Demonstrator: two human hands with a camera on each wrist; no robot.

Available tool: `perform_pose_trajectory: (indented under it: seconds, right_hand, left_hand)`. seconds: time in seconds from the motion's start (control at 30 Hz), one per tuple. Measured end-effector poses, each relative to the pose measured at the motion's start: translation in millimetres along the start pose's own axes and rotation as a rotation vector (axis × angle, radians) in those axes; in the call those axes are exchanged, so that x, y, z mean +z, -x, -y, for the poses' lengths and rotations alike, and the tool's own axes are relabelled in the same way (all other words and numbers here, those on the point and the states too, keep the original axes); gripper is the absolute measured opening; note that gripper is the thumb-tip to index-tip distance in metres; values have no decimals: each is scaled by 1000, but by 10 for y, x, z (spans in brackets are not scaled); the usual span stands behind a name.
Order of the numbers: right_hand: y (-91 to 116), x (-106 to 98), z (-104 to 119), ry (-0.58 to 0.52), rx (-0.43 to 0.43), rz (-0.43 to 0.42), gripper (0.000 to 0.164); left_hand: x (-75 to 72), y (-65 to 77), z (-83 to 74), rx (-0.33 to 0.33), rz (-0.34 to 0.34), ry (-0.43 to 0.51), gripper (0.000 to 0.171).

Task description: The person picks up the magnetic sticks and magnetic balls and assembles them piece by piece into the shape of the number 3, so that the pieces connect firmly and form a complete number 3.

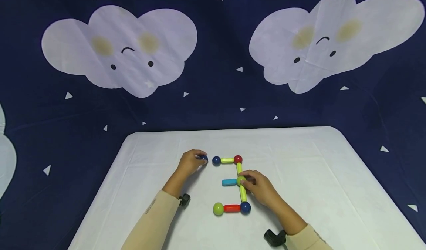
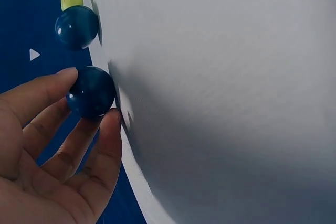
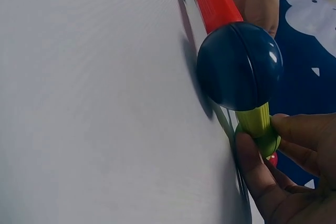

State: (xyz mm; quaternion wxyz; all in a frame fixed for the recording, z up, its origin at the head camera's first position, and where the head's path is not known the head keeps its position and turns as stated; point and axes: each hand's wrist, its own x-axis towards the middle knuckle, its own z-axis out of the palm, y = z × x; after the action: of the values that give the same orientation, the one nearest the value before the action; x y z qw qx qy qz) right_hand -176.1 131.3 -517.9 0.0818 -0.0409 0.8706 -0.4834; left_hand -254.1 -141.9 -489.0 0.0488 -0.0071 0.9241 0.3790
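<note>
My left hand (image 1: 191, 163) pinches a dark blue ball (image 2: 92, 93) between fingertips and thumb, a small gap away from another dark blue ball (image 1: 216, 161) at the end of a figure. That figure of joined balls and sticks lies on the table. Its top row has a yellow-green stick (image 1: 227, 161) and a red ball (image 1: 237, 159). My right hand (image 1: 261, 186) grips the green ball (image 1: 241, 181) in the middle, where a blue stick (image 1: 229, 182) points left. Along the bottom are a green ball (image 1: 218, 209), a red stick (image 1: 232, 208) and a dark blue ball (image 3: 240, 66).
A white-covered table (image 1: 299, 157) with rounded far corners carries everything. Behind it hangs a dark blue cloth (image 1: 223, 105) printed with pale clouds and small triangles. Black straps or mounts (image 1: 275, 237) show at both wrists, beside the beige sleeves.
</note>
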Motion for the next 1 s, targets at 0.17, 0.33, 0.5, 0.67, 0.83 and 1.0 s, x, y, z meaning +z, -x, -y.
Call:
perform_pose_trajectory:
  seconds: [0.17,0.33,0.5,0.67,0.83,1.0]
  right_hand:
    - [-32,10,1,-12,-6,-12,22]
    - [-72,25,0,-34,3,-18,23]
    - [-108,36,13,-56,10,-16,23]
    - [-130,38,19,-64,12,-12,23]
    - [-143,35,26,-74,18,-10,23]
    - [-140,32,28,-72,16,-8,22]
  left_hand:
    - [1,58,32,-24,32,39,31]
    - [10,133,61,-52,62,84,30]
    - [35,236,61,-50,80,91,27]
    - [72,332,47,-43,103,99,26]
    - [100,407,28,-30,144,115,26]
    - [131,467,15,-15,187,125,28]
